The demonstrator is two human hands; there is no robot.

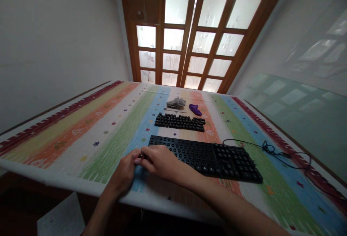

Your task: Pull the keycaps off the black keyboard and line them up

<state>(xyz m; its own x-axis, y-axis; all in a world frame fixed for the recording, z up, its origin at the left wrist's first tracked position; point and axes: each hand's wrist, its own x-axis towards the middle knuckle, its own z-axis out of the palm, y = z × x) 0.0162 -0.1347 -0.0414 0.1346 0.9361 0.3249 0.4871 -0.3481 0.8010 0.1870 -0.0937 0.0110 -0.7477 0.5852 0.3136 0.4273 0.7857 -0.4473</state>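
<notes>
My left hand (pixel 125 172) is closed at the near left end of a black keyboard (pixel 195 154), its wrist by the table edge. My right hand (pixel 158 161) meets it, fingers pinched together and covering the keyboard's left corner. Between the two hands shows a small, dark, shiny thing (pixel 142 153), too small to name. The keyboard's left and middle part shows bare key posts, while keycaps sit on its right part. Beyond it, loose black keycaps (pixel 180 121) lie laid out in rows.
Behind the keycaps lie a thin pale stick (pixel 175 111), a crumpled grey cloth (pixel 176 102) and a purple cloth (pixel 195 109). The keyboard's black cable (pixel 271 149) coils to the right. A striped tablecloth (pixel 108 145) covers the table, with walls on both sides.
</notes>
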